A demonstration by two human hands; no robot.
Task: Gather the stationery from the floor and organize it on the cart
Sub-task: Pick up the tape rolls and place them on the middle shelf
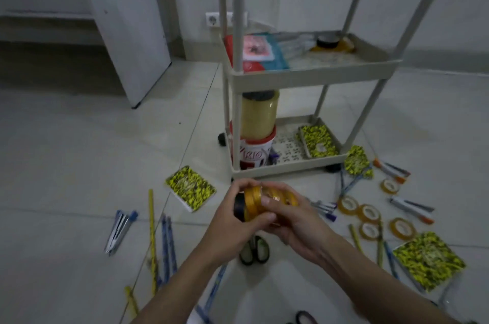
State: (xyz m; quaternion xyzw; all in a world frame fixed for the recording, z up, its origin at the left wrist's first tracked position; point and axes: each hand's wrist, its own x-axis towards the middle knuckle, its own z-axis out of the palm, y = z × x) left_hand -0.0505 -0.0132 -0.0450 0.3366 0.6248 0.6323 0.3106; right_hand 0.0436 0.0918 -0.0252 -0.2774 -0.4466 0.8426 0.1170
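Both hands hold one stack of glossy round tape rolls (260, 203): left hand (238, 220) curled around, right hand (288, 220) pinching; plastic cart (315, 75) at 12 o'clock.

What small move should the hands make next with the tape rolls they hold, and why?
Probably carry the stack of tape rolls, gripped by the left hand and right hand, forward to the cart. The rolls are already gathered, and other tape rolls lie on its middle shelf, with bare space beside them.
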